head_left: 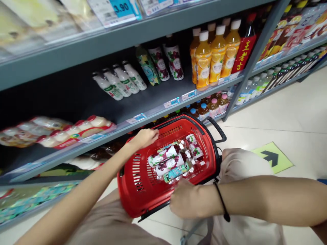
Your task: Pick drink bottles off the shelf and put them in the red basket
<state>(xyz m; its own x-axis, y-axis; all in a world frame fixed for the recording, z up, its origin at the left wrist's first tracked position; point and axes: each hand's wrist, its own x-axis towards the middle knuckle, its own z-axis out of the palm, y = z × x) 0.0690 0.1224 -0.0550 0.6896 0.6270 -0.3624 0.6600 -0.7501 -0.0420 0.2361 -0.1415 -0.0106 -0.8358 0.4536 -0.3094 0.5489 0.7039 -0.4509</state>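
Red-capped pack: lies on the shelf to the left of our left hand; if our forearm swings wide, we could brush the pack.
White bottles: the slim row of white bottles stands beyond our left hand; a knock against one could topple its neighbours, since they stand close together.
Red basket: the red basket sits between our two hands, below the shelf edge; if we lift one side more than the other, it could tilt and send its load rolling.
Left hand: our left hand is at the far rim, fingers bent and close together; we cannot tell whether they grip it, and a loose hold could slip.
Grape-label bottles: the grape-label bottles lie between our hands; being round, they could roll or knock together if the basket jolts.
Teal-label bottle: the teal-label bottle lies just beyond our right hand, and could slide the same way.
Right hand: our right hand is curled at the near rim, blurred; we cannot tell what it pinches, if anything.
Black handle: the black handle juts out beyond our right hand; it could snag on the shelf if we turn carelessly.
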